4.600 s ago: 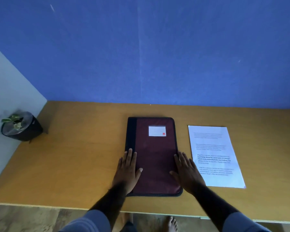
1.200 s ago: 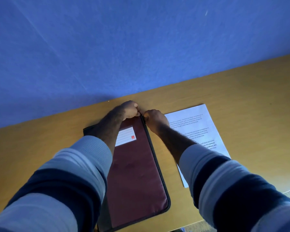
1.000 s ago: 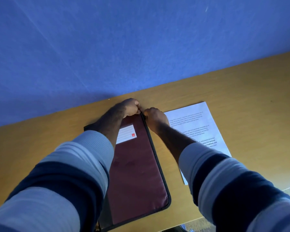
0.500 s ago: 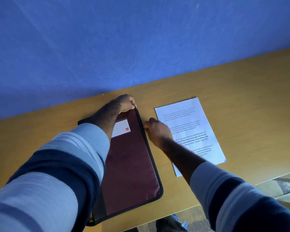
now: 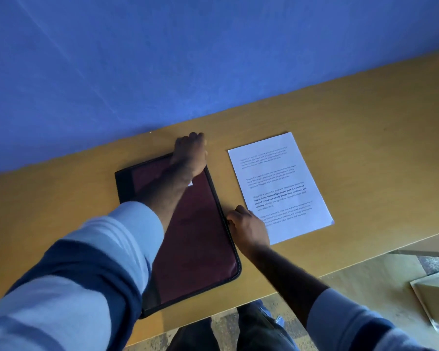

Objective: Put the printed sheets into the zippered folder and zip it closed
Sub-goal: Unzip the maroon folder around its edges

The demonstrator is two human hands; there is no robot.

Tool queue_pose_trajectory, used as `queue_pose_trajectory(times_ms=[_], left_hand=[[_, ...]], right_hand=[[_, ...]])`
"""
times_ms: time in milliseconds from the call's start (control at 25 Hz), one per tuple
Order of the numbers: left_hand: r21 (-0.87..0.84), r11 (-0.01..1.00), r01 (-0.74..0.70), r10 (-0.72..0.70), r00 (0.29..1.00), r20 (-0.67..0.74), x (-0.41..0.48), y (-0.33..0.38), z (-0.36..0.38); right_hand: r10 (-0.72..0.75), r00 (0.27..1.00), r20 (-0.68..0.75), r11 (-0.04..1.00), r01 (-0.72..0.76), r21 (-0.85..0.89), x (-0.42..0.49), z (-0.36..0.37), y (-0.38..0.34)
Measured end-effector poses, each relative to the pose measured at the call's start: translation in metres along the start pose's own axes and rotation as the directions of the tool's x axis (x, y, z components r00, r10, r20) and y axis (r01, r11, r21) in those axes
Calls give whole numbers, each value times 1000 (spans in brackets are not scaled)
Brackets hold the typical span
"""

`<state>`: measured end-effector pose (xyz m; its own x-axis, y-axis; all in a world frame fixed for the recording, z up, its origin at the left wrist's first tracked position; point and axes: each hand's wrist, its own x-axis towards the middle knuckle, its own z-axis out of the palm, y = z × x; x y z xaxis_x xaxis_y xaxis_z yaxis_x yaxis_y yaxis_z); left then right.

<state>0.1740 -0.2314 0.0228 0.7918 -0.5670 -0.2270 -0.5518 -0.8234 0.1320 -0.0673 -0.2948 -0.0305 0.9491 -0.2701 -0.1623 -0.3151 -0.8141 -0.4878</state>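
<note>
1. Zippered folder (image 5: 198, 239): maroon cover with black edging, lying flat and closed-looking on the table (image 5: 365, 148), tilted so that its far end points toward the wall. Its near corner reaches close to the table's front edge.
2. Printed sheets (image 5: 281, 178): white paper with lines of text, flat on the table just to the right of the folder, separated from it by a strip of bare wood, tilted at a like angle.
3. Left hand (image 5: 190, 153): reached across the folder, fingers curled down over its far right corner and pressing on it; whether anything is pinched there cannot be told. The forearm lies over the cover and hides most of a white label (image 5: 190, 183).
4. Right hand (image 5: 249, 229): beside the folder's right edge, about midway along it, fingers bent and pinched together at the zipper line; the pull itself is too small to make out. The back of the hand overlaps the near left corner of the sheets.
5. Wall (image 5: 162, 59): blue, behind the table.
</note>
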Motion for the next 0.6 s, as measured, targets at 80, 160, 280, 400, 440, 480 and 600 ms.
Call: queue_pose_trajectory(times_ms=[80, 160, 280, 400, 440, 480, 600], left_hand=[[-27, 992, -125, 122, 988, -92, -48, 24, 16], [-58, 991, -117, 113, 991, -70, -107, 35, 39], [60, 989, -137, 131, 987, 93, -161, 34, 64], [160, 948, -275, 255, 958, 131, -149, 35, 55], [194, 928, -317, 296, 946, 130, -141, 36, 49], [220, 914, -341, 318, 939, 133, -134, 37, 43], [265, 887, -378, 348, 925, 153, -123, 37, 31]], right_hand=[[4, 1000, -5, 999, -4, 35, 2, -3, -1], [-16, 1000, 6, 999, 15, 49, 7, -7, 0], [-65, 997, 33, 997, 63, 41, 10, -12, 5], [-86, 996, 32, 995, 84, 62, 9, -15, 7], [-94, 995, 27, 993, 92, 72, 8, -16, 6], [-104, 994, 23, 991, 102, 81, 6, -17, 6], [-134, 991, 17, 988, 132, 79, 1, -19, 8]])
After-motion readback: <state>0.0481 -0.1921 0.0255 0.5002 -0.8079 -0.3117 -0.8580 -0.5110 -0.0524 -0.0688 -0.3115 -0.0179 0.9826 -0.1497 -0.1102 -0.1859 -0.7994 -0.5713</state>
